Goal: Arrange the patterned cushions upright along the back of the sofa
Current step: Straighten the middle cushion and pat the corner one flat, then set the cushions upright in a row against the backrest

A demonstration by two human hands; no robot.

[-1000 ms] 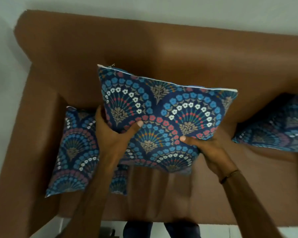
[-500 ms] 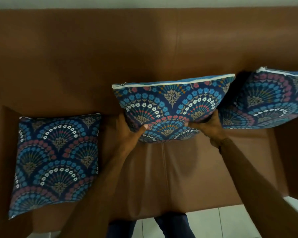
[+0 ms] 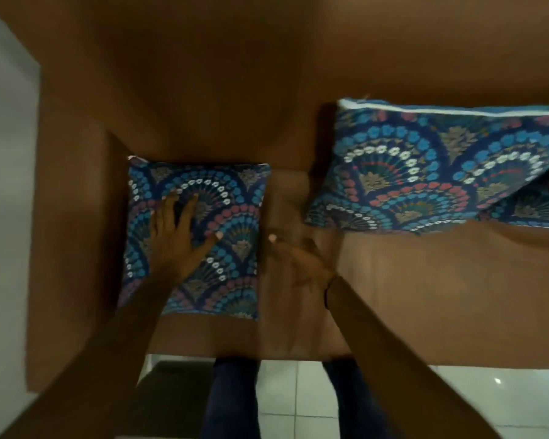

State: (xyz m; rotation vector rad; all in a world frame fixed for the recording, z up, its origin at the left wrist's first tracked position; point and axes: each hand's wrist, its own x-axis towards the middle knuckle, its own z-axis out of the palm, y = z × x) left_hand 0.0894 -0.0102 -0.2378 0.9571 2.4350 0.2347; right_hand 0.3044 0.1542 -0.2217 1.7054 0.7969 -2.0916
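Note:
A blue, pink and white patterned cushion point(image 3: 222, 236) lies flat on the left seat of the brown sofa point(image 3: 203, 90). My left hand point(image 3: 178, 229) rests on top of it, palm down with fingers spread. My right hand point(image 3: 295, 264) hovers open over the bare seat just right of that cushion, blurred by motion. A second patterned cushion point(image 3: 425, 172) stands leaning against the sofa back at the right. A third cushion point(image 3: 533, 207) peeks out behind its lower right corner.
The sofa's left armrest point(image 3: 73, 248) borders the flat cushion. A pale wall point(image 3: 4, 185) lies beyond it. White floor tiles point(image 3: 457, 403) and my legs in dark trousers point(image 3: 232, 397) show below the seat's front edge.
Both hands have let go of the middle cushion, which now leans on the sofa back. They moved left; my left hand landed on the flat cushion. The view shifted left.

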